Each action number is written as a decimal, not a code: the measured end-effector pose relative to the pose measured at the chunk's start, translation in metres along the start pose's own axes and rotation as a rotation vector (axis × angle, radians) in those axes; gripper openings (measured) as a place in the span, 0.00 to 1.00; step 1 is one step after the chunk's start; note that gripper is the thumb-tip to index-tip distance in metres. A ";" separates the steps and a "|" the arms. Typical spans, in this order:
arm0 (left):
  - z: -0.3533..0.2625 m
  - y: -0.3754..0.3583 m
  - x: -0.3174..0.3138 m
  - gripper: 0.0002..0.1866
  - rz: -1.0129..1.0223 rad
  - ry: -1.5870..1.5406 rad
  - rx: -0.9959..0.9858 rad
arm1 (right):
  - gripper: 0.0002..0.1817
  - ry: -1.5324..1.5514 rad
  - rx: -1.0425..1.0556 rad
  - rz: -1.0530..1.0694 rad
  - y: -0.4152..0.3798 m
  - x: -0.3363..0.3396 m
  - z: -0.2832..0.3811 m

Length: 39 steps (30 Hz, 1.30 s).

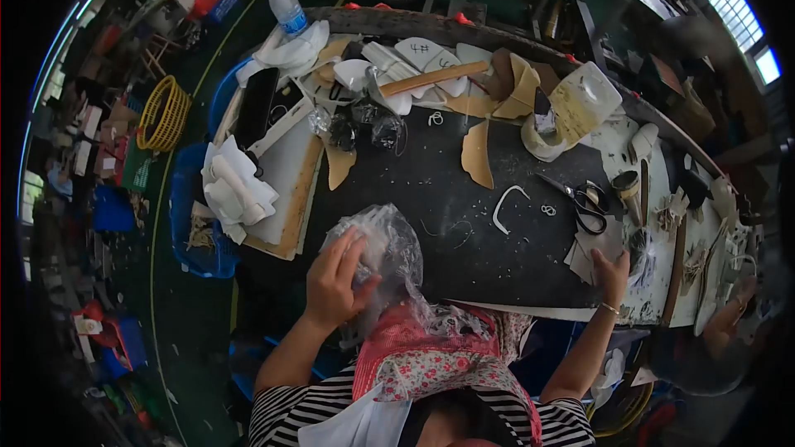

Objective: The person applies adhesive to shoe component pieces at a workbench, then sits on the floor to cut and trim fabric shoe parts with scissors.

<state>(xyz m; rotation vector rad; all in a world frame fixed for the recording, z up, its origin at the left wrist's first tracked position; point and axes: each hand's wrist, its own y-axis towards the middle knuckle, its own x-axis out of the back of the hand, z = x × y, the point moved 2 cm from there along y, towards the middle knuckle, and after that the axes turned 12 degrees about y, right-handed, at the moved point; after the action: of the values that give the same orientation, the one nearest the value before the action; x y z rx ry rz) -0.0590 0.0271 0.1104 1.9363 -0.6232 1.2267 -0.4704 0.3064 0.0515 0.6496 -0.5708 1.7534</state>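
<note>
My left hand (335,277) lies with stretched fingers against a crumpled clear plastic bag (397,252) at the table's near edge. The thumb stands apart from the fingers, and part of the bag hangs over my floral apron (422,364). On the right, my right hand (611,275) is at the lower edge of some grey card pieces (603,240), thumb and forefinger apart. Beside it is a bundle in clear plastic (641,252). Black-handled scissors (590,207) lie just above the cards. A curved white strip (503,209) rests on the black mat (431,265).
Cut tan pieces (478,157), a wooden stick (435,79) and white shapes line the back. A cut-open plastic jug (592,103) stands back right. White pieces (236,186) are stacked at left. A water bottle (286,7) stands on the far left corner. Another person's hand (737,298) shows far right.
</note>
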 end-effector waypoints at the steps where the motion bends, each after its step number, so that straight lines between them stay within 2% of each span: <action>1: 0.011 0.001 0.011 0.20 -0.137 0.060 0.049 | 0.34 0.070 -0.072 0.043 -0.001 0.002 0.005; 2: 0.029 -0.003 0.014 0.18 -0.143 0.062 0.182 | 0.35 0.133 -0.148 0.085 -0.002 0.006 0.000; 4: 0.076 -0.009 0.014 0.15 -0.182 0.133 0.399 | 0.33 0.462 -0.196 0.008 0.005 0.013 -0.051; 5: 0.101 -0.012 0.017 0.15 -0.207 0.208 0.485 | 0.32 0.495 -0.201 0.016 -0.007 0.019 -0.036; 7: 0.145 -0.015 0.021 0.16 -0.328 0.346 0.554 | 0.31 0.604 -0.229 -0.023 -0.030 0.037 -0.012; 9: 0.181 -0.018 0.023 0.17 -0.368 0.391 0.628 | 0.31 0.673 -0.242 -0.042 -0.044 0.041 0.015; 10: 0.196 -0.021 0.024 0.18 -0.400 0.425 0.681 | 0.31 0.746 -0.172 -0.029 -0.058 0.038 0.042; 11: 0.211 -0.025 0.020 0.18 -0.386 0.347 0.650 | 0.31 0.821 -0.103 -0.009 -0.064 0.031 0.060; 13: 0.227 -0.027 0.023 0.18 -0.341 0.306 0.605 | 0.32 0.788 -0.024 0.037 -0.059 0.003 0.085; 15: 0.235 -0.028 0.030 0.18 -0.295 0.249 0.629 | 0.32 0.833 0.061 0.280 -0.070 -0.050 0.152; 17: 0.240 -0.029 0.027 0.18 -0.246 0.171 0.645 | 0.31 0.955 0.009 0.592 -0.099 -0.110 0.227; 18: 0.242 -0.029 0.027 0.17 -0.321 0.194 0.593 | 0.29 0.985 0.049 0.685 -0.114 -0.141 0.254; 19: 0.243 -0.029 0.028 0.17 -0.396 0.220 0.540 | 0.26 0.972 0.105 0.961 -0.128 -0.168 0.285; 22: 0.241 -0.029 0.031 0.16 -0.369 0.330 0.481 | 0.19 1.072 -0.038 1.356 -0.180 -0.251 0.344; 23: 0.246 -0.030 0.031 0.16 -0.374 0.331 0.490 | 0.18 1.020 0.014 1.425 -0.197 -0.273 0.359; 25: 0.252 -0.030 0.030 0.17 -0.278 0.425 0.354 | 0.17 0.934 0.193 1.502 -0.229 -0.318 0.378; 28: 0.259 -0.038 0.028 0.18 -0.314 0.289 0.392 | 0.17 0.791 0.497 1.535 -0.269 -0.373 0.391; 29: 0.261 -0.035 0.031 0.20 -0.387 -0.198 0.504 | 0.17 0.791 0.496 1.524 -0.277 -0.392 0.390; 31: 0.272 -0.039 0.032 0.19 -0.349 -0.161 0.511 | 0.16 0.740 1.007 1.363 -0.290 -0.413 0.390; 32: 0.280 -0.042 0.033 0.18 -0.315 -0.117 0.525 | 0.16 0.737 1.003 1.350 -0.291 -0.418 0.389; 33: 0.284 -0.040 0.042 0.18 -0.310 -0.126 0.515 | 0.14 0.746 1.162 1.294 -0.293 -0.415 0.392; 34: 0.290 -0.036 0.052 0.17 -0.254 -0.368 0.669 | 0.13 0.745 1.319 1.236 -0.294 -0.412 0.391; 35: 0.295 -0.033 0.054 0.15 -0.190 -0.609 0.821 | 0.13 0.734 1.315 1.228 -0.294 -0.414 0.389; 36: 0.297 -0.027 0.052 0.09 -0.412 -0.220 0.560 | 0.12 0.633 1.448 1.140 -0.295 -0.417 0.387; 37: 0.301 -0.024 0.054 0.09 -0.405 -0.228 0.555 | 0.12 0.529 1.576 1.047 -0.298 -0.417 0.386; 38: 0.307 -0.024 0.059 0.10 -0.378 -0.151 0.622 | 0.12 0.523 1.570 1.040 -0.301 -0.419 0.386; 39: 0.307 -0.023 0.064 0.13 -0.350 -0.072 0.687 | 0.11 0.450 1.626 0.924 -0.305 -0.418 0.390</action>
<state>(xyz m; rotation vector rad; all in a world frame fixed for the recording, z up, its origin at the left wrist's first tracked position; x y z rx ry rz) 0.1514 -0.2048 0.0808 2.5165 0.1456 1.2371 -0.0285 -0.1670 0.0677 1.0451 1.2780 2.9471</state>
